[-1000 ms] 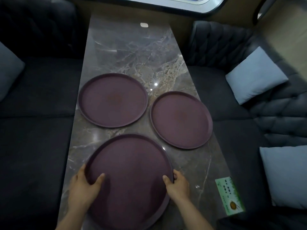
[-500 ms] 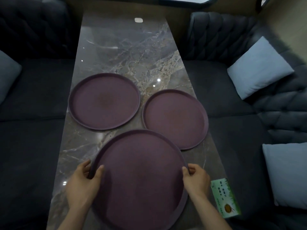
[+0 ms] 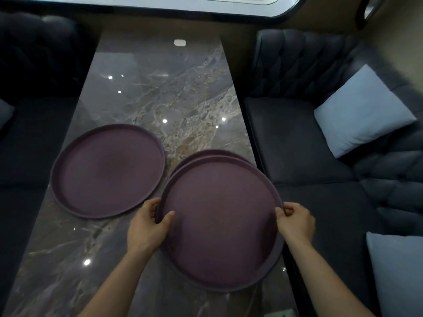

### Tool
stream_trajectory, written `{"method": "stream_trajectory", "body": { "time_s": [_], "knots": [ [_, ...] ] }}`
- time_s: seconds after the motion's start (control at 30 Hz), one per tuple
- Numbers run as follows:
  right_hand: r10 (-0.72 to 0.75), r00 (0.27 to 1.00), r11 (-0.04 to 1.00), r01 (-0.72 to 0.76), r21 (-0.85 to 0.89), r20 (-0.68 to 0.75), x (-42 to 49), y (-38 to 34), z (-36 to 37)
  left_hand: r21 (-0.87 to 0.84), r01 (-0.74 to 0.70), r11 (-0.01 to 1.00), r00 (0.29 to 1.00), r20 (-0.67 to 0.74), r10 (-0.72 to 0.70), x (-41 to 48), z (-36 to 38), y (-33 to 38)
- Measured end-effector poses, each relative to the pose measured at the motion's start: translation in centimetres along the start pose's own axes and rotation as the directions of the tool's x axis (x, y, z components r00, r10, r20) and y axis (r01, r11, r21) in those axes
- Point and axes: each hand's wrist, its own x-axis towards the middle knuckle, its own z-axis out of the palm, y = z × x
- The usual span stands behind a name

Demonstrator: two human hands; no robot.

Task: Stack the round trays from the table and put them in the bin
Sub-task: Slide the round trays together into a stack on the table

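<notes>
No text, label, brand or number can be read anywhere; the only printed thing is a green card at the near edge of the table, cut off by the frame, its print too small to make out.

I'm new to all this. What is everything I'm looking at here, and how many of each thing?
Round purple trays: three. One held tray gripped at both sides, over a second tray of which only the far rim shows; a third tray lies alone to the left on the table.
Grey marble-patterned table: one, long, running down the middle.
Dark tufted sofas: two, one left, one right of the table.
Pale blue cushions: two on the right sofa, far and near; a grey corner at the left edge may be another.
Green card: one, partly cut off at the table's near right edge.
Window: one, top.
Left hand: on the held tray's left rim.
Right hand: on its right rim.
</notes>
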Motion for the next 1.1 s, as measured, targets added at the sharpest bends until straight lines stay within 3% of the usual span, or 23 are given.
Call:
{"method": "stream_trajectory", "body": {
  "time_s": [0.47, 0.77, 1.1],
  "knots": [
    [-0.116, 0.979, 0.981, 0.140, -0.137, 0.168, 9.4, -2.5, 5.1, 0.077, 0.130, 0.989, 0.989, -0.086, -0.124, 5.6, 5.6, 0.5],
    [-0.089, 0.989, 0.988, 0.103, -0.117, 0.122, 10.1, -1.7, 5.5, 0.076, 0.169, 0.983, 0.970, -0.189, -0.152, 5.4, 7.1, -0.2],
    [-0.019, 0.980, 0.983, 0.055, -0.177, 0.200, 7.1, 1.0, 5.1, 0.055, 0.343, 0.938, 0.921, -0.217, -0.324, 3.6, 5.3, -2.4]
  ]
}}
